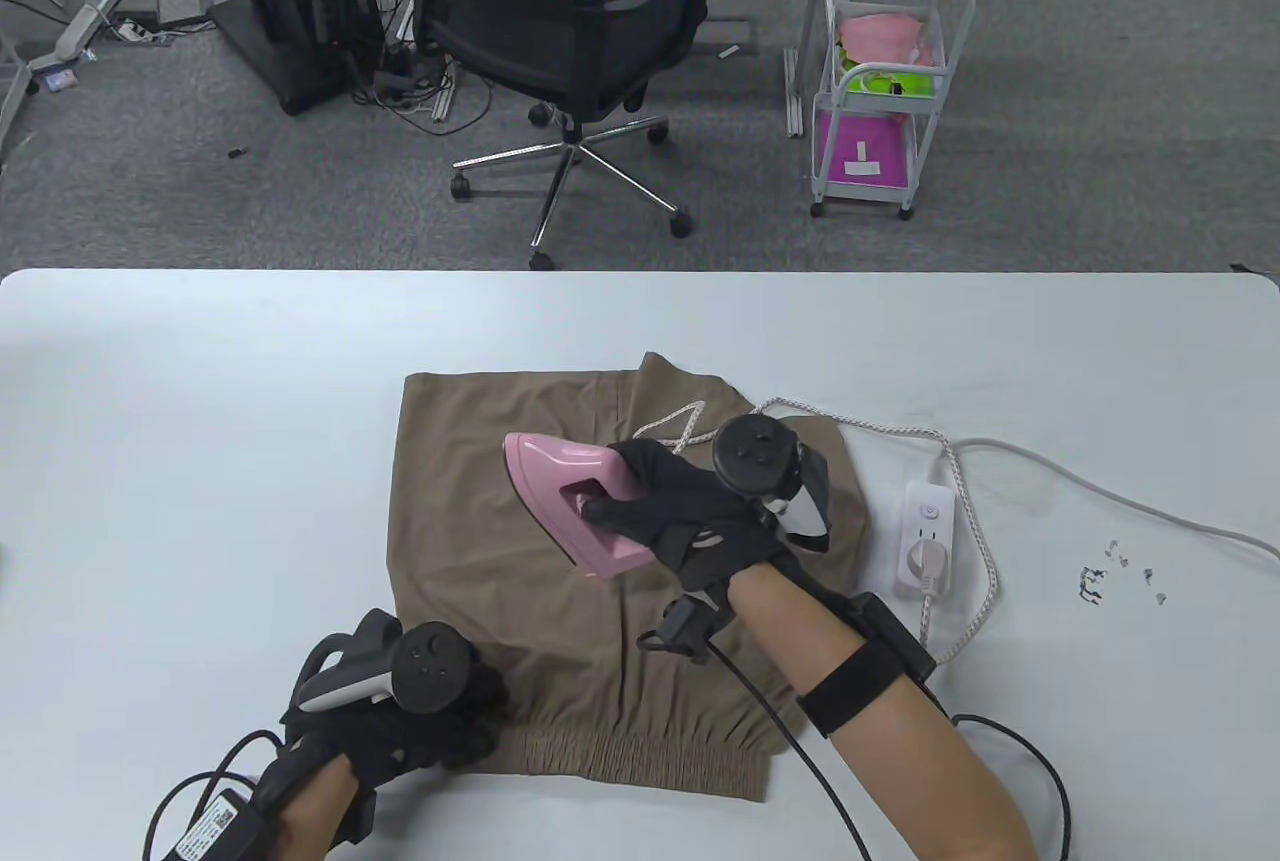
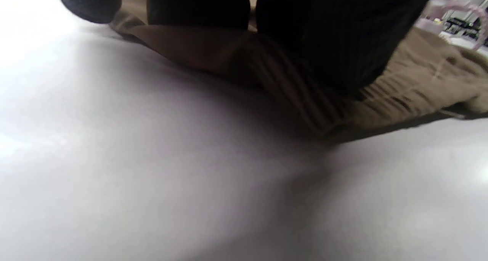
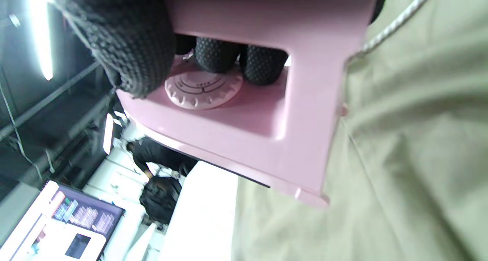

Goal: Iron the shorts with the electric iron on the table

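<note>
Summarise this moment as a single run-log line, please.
right hand grips pink iron on brown shorts | left hand presses waistband corner | iron's plug in power strip

floor: grey carpet [image 1: 1100,101] | office chair [image 1: 570,31] (black) | white cart [image 1: 885,91]

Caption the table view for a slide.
Right hand grips pink plastic iron over brown shorts; left hand holds waistband.
</note>
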